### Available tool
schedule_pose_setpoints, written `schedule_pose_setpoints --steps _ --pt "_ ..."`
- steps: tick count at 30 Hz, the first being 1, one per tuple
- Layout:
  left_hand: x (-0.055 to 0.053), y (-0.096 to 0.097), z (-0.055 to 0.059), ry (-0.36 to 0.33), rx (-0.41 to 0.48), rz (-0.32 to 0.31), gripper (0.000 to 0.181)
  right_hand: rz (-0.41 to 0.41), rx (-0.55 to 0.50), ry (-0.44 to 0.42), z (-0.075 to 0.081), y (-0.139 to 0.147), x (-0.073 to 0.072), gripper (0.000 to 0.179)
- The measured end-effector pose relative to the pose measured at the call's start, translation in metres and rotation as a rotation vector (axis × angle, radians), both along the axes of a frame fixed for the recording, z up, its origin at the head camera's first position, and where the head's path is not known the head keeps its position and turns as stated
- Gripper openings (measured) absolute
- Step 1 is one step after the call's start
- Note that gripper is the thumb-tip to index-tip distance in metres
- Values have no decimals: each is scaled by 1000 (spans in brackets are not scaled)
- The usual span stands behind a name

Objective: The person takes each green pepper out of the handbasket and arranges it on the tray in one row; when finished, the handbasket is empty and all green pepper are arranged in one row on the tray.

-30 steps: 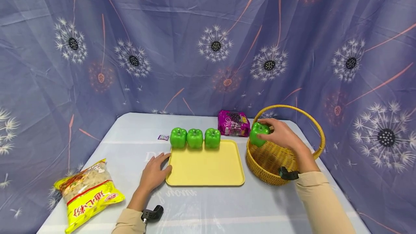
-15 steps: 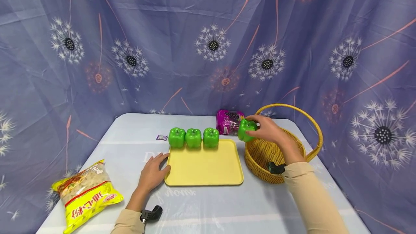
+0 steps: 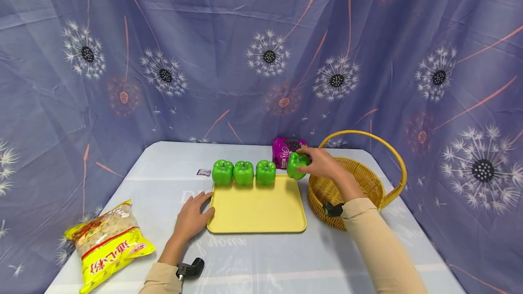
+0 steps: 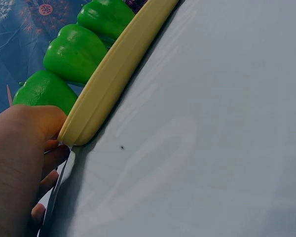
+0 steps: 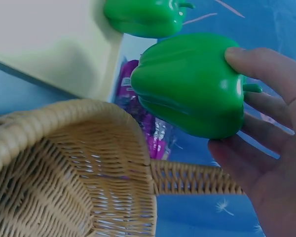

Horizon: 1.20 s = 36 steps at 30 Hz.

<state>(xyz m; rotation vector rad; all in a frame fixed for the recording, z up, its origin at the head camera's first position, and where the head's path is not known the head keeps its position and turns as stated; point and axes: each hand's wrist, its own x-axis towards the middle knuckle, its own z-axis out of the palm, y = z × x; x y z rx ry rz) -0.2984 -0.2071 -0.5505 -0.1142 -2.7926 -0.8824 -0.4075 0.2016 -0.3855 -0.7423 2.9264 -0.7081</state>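
Observation:
My right hand (image 3: 323,163) grips a green bell pepper (image 3: 297,166) by its stem end. In the right wrist view this pepper (image 5: 190,86) lies sideways between thumb and fingers, near the basket rim. In the head view it appears at the back right corner of the yellow tray (image 3: 257,212). Three more green peppers (image 3: 244,173) stand in a row along the tray's back edge, the right one slightly apart. My left hand (image 3: 192,214) rests against the tray's left edge, fingers extended. The left wrist view shows its thumb at the tray's rim (image 4: 96,106).
A wicker basket (image 3: 369,180) with a tall handle stands right of the tray. Behind the held pepper lies a purple snack bag (image 3: 282,151). A small purple wrapped piece (image 3: 203,172) lies left of the peppers. At front left is a yellow food bag (image 3: 110,244).
My right hand has carried the pepper leftward from over the basket to the tray's back right corner. The left hand stays at the tray's edge.

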Motion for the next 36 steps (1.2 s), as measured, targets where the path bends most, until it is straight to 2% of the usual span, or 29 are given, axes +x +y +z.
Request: schedule_pose_setpoints --steps 9,14,18,28,36 --pt "1 -1 -1 7 2 0 52 25 50 19 -19 -11 -17 66" --pt "0 -1 -1 11 6 3 52 44 106 5 -23 -21 -23 66" --pt "-1 -1 -1 10 6 2 52 57 109 -23 -26 -26 -23 65" --pt "3 1 -1 4 5 3 52 70 100 -65 -48 -24 -24 64" --pt "2 2 1 26 3 2 52 36 108 -70 -47 -23 -22 66"
